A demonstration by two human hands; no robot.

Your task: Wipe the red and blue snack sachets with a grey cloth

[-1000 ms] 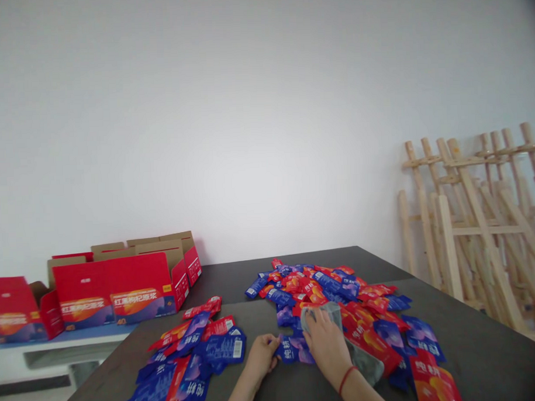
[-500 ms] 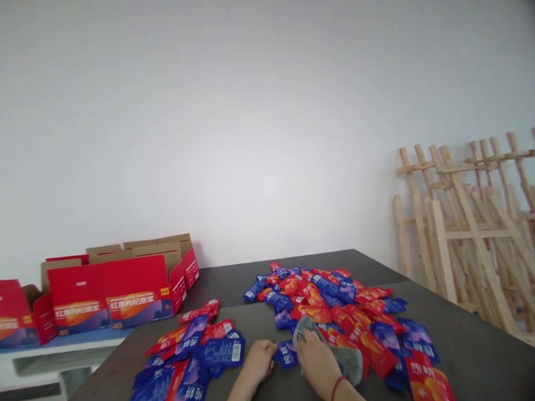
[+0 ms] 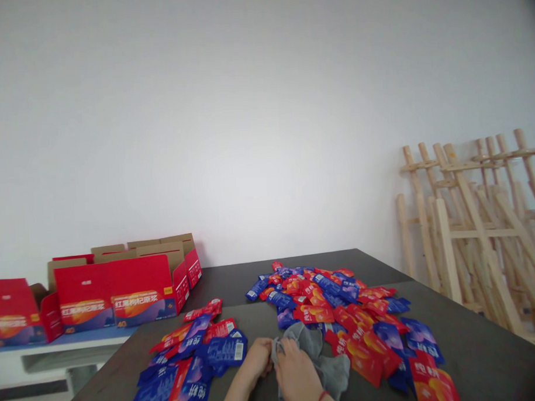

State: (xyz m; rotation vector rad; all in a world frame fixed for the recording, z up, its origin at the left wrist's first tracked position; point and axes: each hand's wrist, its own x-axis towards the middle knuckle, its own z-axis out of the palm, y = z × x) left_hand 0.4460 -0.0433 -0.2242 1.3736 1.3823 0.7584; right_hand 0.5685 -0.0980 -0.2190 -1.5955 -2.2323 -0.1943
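Evidently both hands work close together near the table's (image 3: 483, 346) front edge, which I take as the dial's centre. The right hand (image 3: 295, 368), with a red wristband (image 3: 322, 398), grips the grey cloth (image 3: 337, 370), whose loose folds trail towards three o'clock, perhaps because only one end is bunched in the fingers. The left hand (image 3: 258, 359) curls at the cloth's nine o'clock edge, probably as a steadying anchor; whether it pinches anything I cannot tell, since the cloth covers its fingertips. Red and blue pouches form a small pile (image 3: 225, 349) at nine o'clock and a large heap (image 3: 315, 313) from twelve to three, both seemingly kept within reach. Open cartons (image 3: 141, 289) stand at ten, apart from the pouches; wooden easels (image 3: 483, 233) lean at two.
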